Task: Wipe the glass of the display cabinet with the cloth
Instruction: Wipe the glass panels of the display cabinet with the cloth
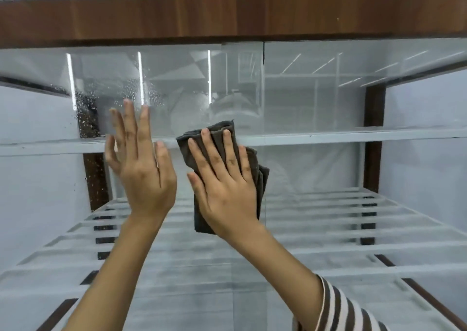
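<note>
The display cabinet's front glass point(316, 98) fills the view, with water droplets scattered over its upper left part. My right hand point(225, 179) lies flat with fingers spread, pressing a folded dark grey cloth point(260, 176) against the glass near the middle. My left hand point(141, 163) is flat on the pane just to the left of the cloth, fingers apart, holding nothing. A vertical seam between two glass panes runs just right of the cloth.
A dark wooden top beam point(227, 19) crosses above the glass. Behind the pane are a white shelf point(353, 136), white slatted shelves point(328, 219) lower down, and brown wooden uprights point(374, 153) at left and right.
</note>
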